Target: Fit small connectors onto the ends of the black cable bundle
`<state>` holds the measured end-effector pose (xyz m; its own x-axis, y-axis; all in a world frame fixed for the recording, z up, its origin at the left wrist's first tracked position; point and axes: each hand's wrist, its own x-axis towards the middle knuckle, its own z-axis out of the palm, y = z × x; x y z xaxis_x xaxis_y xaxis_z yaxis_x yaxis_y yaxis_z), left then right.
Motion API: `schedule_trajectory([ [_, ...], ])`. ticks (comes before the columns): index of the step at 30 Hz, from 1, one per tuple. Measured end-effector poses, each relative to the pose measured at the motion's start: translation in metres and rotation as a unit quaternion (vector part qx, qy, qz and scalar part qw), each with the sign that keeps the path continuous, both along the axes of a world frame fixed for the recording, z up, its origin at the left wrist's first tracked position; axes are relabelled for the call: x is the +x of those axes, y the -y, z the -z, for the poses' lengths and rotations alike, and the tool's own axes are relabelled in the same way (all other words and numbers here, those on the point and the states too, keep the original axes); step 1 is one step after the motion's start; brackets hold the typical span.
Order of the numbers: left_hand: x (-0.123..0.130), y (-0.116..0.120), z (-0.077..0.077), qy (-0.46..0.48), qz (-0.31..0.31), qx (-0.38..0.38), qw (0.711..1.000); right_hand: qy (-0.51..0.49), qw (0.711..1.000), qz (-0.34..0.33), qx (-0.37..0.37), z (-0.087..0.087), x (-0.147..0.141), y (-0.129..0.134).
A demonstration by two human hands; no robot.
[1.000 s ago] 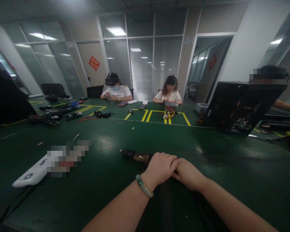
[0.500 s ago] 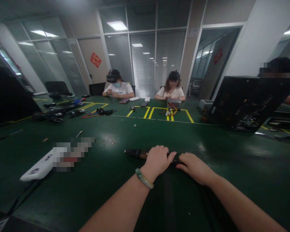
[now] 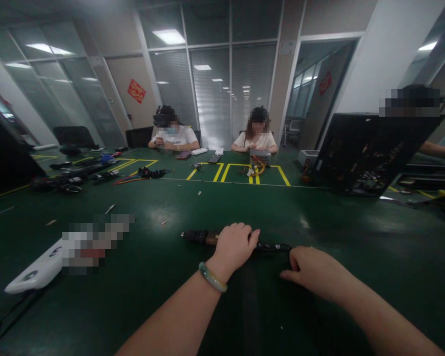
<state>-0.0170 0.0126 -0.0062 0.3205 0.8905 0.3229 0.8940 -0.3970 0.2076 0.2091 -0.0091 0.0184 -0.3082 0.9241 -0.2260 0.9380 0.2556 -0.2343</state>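
Note:
A dark corded electric screwdriver [image 3: 200, 237] lies on the green table, its bit end pointing left. My left hand [image 3: 233, 247] is wrapped over its body from above, covering the middle of the tool; a green bangle is on that wrist. From the tool's right end a black cord [image 3: 274, 246] runs to my right hand [image 3: 313, 269]. The fingers of my right hand are curled around the cord at the table, with the thumb pointing left and a little apart. Part of the cord is hidden beneath that hand.
To the left lies a white power bank [image 3: 40, 264] with a cable. Cable bundles [image 3: 148, 173] and small scraps are farther back. A black computer case [image 3: 363, 153] stands at the right rear. Two people sit across the table [image 3: 163, 306]; another person is behind the case.
My right hand has slid right, away from the screwdriver's tail, and more cord now shows between them. My left hand stays over the tool. The whole view has shifted slightly.

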Motion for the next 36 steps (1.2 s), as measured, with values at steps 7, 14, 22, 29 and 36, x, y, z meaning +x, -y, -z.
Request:
schedule_trajectory([
  [7,0.004,0.006,-0.010,0.000,0.077,-0.008,0.997,-0.065,0.997,-0.014,-0.034,-0.001,0.003,-0.001],
  [14,0.003,0.011,-0.011,0.005,0.133,-0.013,0.991,-0.205,0.971,-0.023,-0.125,0.008,0.007,-0.013],
  [22,-0.004,0.017,-0.030,-0.008,0.173,-0.067,0.983,-0.246,0.948,-0.045,-0.196,0.009,0.018,-0.021],
  [29,0.000,0.033,-0.023,-0.055,0.161,-0.069,0.983,-0.252,0.939,-0.107,-0.208,-0.002,0.015,-0.016],
  [36,0.008,0.020,-0.011,-0.088,0.142,-0.022,0.986,-0.303,0.916,-0.098,-0.244,-0.001,0.007,-0.006],
])
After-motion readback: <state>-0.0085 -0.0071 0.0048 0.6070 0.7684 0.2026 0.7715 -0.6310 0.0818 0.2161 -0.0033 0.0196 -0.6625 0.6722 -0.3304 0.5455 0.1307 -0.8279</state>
